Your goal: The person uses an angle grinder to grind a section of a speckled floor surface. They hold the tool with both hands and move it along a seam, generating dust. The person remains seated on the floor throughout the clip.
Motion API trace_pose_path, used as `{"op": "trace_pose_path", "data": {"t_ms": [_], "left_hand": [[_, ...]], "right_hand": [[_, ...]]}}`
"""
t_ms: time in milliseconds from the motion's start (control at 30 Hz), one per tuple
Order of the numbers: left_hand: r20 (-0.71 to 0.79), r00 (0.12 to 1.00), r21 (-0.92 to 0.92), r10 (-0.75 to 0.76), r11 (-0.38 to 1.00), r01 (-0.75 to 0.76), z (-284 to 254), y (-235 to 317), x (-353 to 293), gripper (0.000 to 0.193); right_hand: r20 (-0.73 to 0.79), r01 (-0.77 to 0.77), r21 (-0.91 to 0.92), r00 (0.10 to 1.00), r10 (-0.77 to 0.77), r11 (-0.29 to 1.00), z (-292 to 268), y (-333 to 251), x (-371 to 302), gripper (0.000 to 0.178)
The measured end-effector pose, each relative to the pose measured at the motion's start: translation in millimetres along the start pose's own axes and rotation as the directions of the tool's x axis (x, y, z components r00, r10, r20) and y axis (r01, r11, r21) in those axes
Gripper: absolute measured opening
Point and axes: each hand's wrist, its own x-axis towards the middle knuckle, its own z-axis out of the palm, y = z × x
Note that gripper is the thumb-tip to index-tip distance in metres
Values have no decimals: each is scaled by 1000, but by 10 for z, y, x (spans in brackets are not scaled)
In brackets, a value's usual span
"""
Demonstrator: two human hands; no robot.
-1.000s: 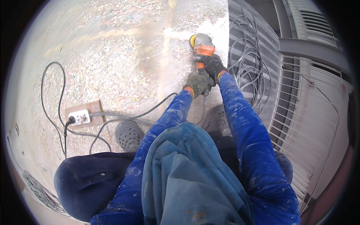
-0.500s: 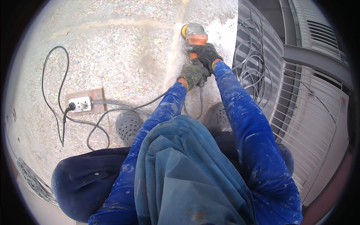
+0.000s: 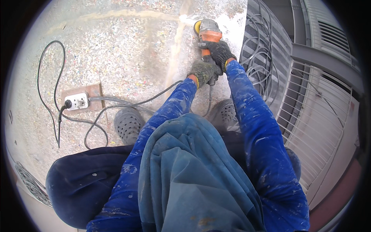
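Both my gloved hands grip an orange and grey angle grinder (image 3: 211, 35) with a yellow disc guard or disc (image 3: 197, 27) at its far left side. My right hand (image 3: 219, 52), in a dark glove, is closed round the orange body. Nearer to me, my left hand (image 3: 203, 72), in a grey-green glove, is closed on the rear handle. The grinder's head is over the speckled surface (image 3: 123, 58), beside a pale seam (image 3: 176, 50); I cannot tell whether the disc touches. A power cord hangs from the handle toward my feet.
A white power outlet (image 3: 77, 101) on a brown board (image 3: 97, 89) holds a black plug (image 3: 68, 104); cords loop near my left shoe (image 3: 128, 125). Coiled cable (image 3: 259, 58) lies on a striped surface at right, beside a white wire railing (image 3: 299, 108). More cable (image 3: 33, 183) lies at far left.
Both hands and the grinder have shifted a little to the right, away from the crossing of the seams. The hands keep their hold. The view has shifted slightly.
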Motion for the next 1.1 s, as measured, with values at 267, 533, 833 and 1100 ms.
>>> {"op": "trace_pose_path", "data": {"t_ms": [267,533,833,1100], "left_hand": [[71,977,-200,-199,957,209,-147,79,-145,14],[11,958,-357,-287,894,271,-184,185,-236,15],[-6,959,-357,-282,897,262,-138,167,-249,13],[-50,975,-458,-215,873,169,-200,62,-264,11]], "right_hand": [[53,453,-476,870,-489,754,144,101,170,42],[8,273,-318,958,-285,908,262,76,310,40],[70,210,-260,978,-199,942,168,-41,85,40],[21,459,-424,867,-498,781,303,125,363,41]]}}
